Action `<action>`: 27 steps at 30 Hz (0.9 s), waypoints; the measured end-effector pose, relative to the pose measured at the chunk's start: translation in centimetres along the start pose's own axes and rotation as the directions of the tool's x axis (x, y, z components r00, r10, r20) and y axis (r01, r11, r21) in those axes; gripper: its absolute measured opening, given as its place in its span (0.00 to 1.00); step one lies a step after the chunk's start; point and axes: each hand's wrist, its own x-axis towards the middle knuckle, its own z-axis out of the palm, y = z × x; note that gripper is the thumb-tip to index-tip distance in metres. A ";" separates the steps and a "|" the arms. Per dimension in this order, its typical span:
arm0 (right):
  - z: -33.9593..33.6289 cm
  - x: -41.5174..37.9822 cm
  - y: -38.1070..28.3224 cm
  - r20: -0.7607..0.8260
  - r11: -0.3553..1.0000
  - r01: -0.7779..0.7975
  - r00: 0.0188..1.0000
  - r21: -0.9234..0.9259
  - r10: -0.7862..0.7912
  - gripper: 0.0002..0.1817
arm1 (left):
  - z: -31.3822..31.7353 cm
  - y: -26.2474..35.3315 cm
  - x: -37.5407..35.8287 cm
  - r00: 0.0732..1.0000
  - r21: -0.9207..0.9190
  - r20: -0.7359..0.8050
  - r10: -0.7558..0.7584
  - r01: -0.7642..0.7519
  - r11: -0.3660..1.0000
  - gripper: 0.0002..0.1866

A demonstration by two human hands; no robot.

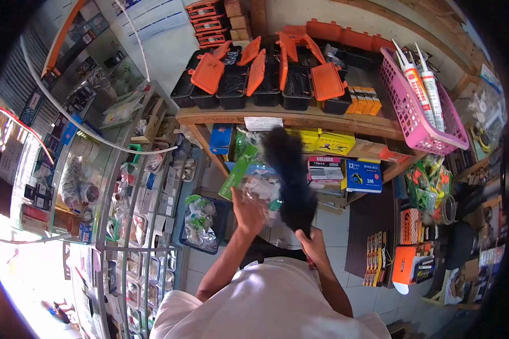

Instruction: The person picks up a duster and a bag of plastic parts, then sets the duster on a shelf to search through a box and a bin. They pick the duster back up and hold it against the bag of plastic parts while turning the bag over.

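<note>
My right hand (313,244) is wrapped round the handle of a black feather duster (291,175), which points up and away from me toward the shelf. The duster's fluffy head is smeared by motion and hides part of the goods behind it. My left hand (249,213) is open, fingers stretched toward the shelf under the wooden bench. Its fingertips overlap the lower end of a long green box (236,172). Clear plastic packets (261,189) lie just beyond that hand.
Black bins with orange lids (207,73) line the wooden bench (345,120). A pink basket (418,121) holds sealant tubes (431,96) at the right. Below are yellow boxes (335,142) and a blue box (363,177). A glass display case (147,186) stands left, near a dark crate (222,217) of packets.
</note>
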 end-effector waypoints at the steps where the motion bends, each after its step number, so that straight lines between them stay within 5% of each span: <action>1: 0.4 0.2 -0.6 0.043 0.994 -0.108 0.993 0.009 0.107 0.21 | 0.7 -0.9 -0.8 1.000 -0.018 0.025 -0.001 0.001 1.000 0.35; 3: 1.6 0.7 -2.4 0.079 0.976 -0.218 0.973 0.024 0.216 0.20 | 0.7 -2.7 -1.3 0.999 -0.074 -0.039 -0.014 0.011 0.997 0.33; 6: 2.8 0.9 -3.9 0.030 0.989 0.090 0.995 0.113 -0.094 0.18 | 1.0 -3.0 -2.0 0.995 -0.160 -0.091 -0.052 0.037 0.986 0.30; 8: 2.4 1.3 -3.2 0.115 0.995 -0.046 0.993 0.085 0.036 0.16 | 1.9 -2.4 -2.1 0.999 -0.069 -0.040 0.001 -0.003 0.998 0.31; 12: 3.0 1.4 -3.3 0.128 0.995 -0.030 0.992 0.096 0.018 0.16 | 2.5 -0.8 -2.0 1.000 -0.008 0.004 0.028 -0.028 1.000 0.30; 15: 4.4 1.5 -2.7 0.097 0.980 0.166 0.979 0.113 -0.177 0.13 | 2.2 -0.7 -2.4 0.997 0.018 0.040 0.066 -0.067 0.998 0.30; 24: 4.8 1.8 -4.6 0.182 0.994 -0.103 0.978 0.025 0.097 0.13 | 2.2 -1.0 -2.2 0.975 -0.045 -0.128 0.181 -0.188 0.981 0.29; 27: 4.5 1.9 -5.0 0.220 0.973 -0.170 0.966 0.155 0.133 0.13 | 1.1 -0.3 -1.6 0.975 -0.031 -0.102 0.199 -0.203 0.979 0.27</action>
